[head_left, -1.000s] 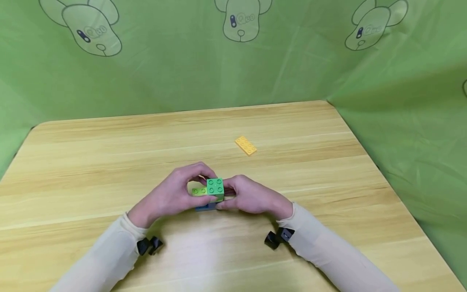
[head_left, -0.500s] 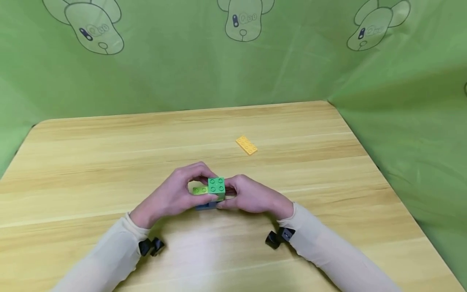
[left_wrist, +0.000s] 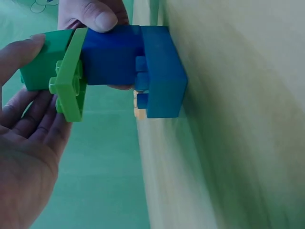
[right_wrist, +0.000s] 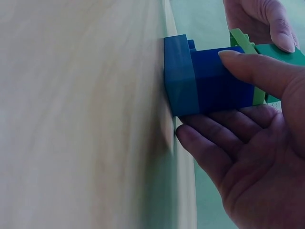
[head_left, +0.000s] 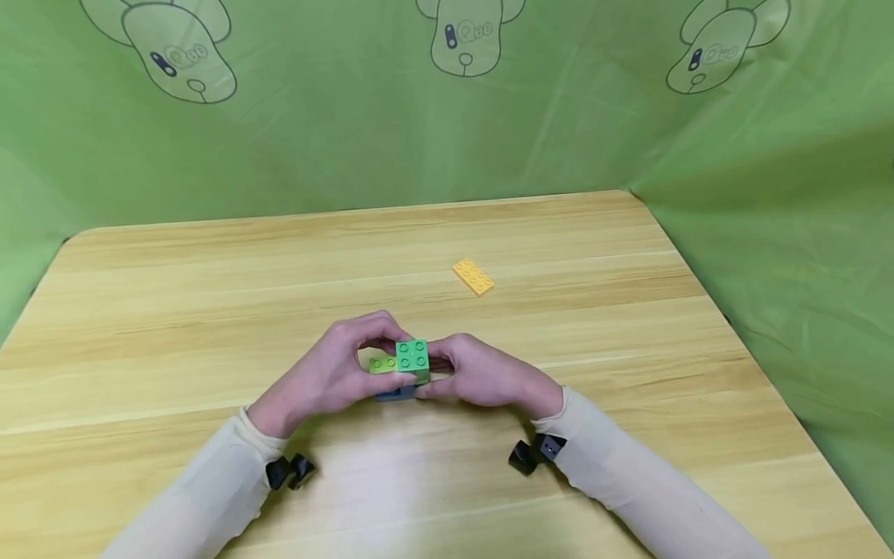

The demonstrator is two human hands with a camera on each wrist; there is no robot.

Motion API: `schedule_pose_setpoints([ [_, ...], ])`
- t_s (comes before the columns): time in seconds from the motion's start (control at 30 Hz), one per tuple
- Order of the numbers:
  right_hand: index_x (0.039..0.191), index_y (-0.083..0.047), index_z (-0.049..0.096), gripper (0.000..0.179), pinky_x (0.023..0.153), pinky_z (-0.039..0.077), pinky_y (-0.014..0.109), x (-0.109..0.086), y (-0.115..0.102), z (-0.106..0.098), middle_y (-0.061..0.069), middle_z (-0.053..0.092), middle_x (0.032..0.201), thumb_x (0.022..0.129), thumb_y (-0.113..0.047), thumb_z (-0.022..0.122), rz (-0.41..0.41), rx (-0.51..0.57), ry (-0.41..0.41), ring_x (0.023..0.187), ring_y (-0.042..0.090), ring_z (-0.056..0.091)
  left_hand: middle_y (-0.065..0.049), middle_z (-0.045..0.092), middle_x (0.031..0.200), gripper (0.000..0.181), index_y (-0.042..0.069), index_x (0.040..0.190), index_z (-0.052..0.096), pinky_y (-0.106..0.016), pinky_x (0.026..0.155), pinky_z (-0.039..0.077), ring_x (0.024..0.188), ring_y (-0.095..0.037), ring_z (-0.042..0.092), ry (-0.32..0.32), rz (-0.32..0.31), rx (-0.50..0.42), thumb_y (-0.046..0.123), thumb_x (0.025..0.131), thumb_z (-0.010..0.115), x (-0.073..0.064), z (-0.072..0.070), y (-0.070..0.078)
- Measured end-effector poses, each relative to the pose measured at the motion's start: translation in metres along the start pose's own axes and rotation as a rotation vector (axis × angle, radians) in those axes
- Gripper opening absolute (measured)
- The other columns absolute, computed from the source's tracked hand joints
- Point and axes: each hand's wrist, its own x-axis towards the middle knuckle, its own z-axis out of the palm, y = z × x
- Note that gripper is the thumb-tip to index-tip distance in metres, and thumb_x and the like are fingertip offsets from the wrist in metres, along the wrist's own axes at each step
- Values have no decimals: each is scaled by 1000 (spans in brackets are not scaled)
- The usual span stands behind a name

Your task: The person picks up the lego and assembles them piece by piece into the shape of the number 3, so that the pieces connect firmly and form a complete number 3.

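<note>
A stack of toy bricks stands at the middle of the table, between both hands. At its base is a blue brick (left_wrist: 164, 76), then a darker blue brick (left_wrist: 112, 57), then a lime plate (head_left: 382, 365) jutting out to the left, with a green brick (head_left: 412, 355) at the top. My left hand (head_left: 338, 369) pinches the green brick between thumb and fingers. My right hand (head_left: 485, 374) grips the darker blue brick, thumb on its near face. A thin dark gap shows between green brick and lime plate in the left wrist view.
An orange studded plate (head_left: 473, 276) lies flat beyond the hands, to their right. The wooden table (head_left: 209, 310) has its far edge against a green cloth (head_left: 335, 140) with printed animal heads, which also hangs at the right side.
Both hands keep their hold on the stack. The green brick shifts very slightly; otherwise the view moves only a little.
</note>
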Motion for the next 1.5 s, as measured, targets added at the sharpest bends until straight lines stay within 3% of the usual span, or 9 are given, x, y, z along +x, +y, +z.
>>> schedule_pose_setpoints([
  [0.47, 119, -3, 66, 30, 95, 48, 25, 0, 1, -1, 1, 69, 115, 90, -7, 73, 6, 16, -15, 110, 10, 62, 9, 67, 94, 31, 10, 102, 71, -29, 82, 54, 89, -10, 63, -12, -51, 168, 17, 76, 87, 2, -2, 8],
  [0.7, 116, -2, 67, 29, 93, 50, 25, -1, -1, -2, 1, 70, 112, 88, -5, 73, 32, 30, -8, 108, 11, 63, 7, 68, 94, 33, 10, 103, 72, -36, 81, 54, 90, -13, 63, -12, -90, 241, 22, 76, 87, 3, -1, 14],
  [0.87, 117, -1, 67, 30, 93, 50, 26, 0, 0, -1, 2, 70, 113, 88, -4, 73, 34, 51, -8, 109, 13, 63, 8, 68, 90, 33, 12, 101, 73, -34, 74, 52, 84, -12, 62, -7, -104, 308, 26, 75, 88, 4, -2, 15],
  [1.5, 119, 1, 65, 32, 96, 49, 26, 0, 4, -1, 4, 69, 116, 89, -4, 72, 11, 72, -8, 112, 13, 62, 5, 66, 92, 29, 9, 101, 71, -30, 70, 53, 81, -12, 60, -15, -125, 223, 18, 78, 85, 2, 2, 10],
])
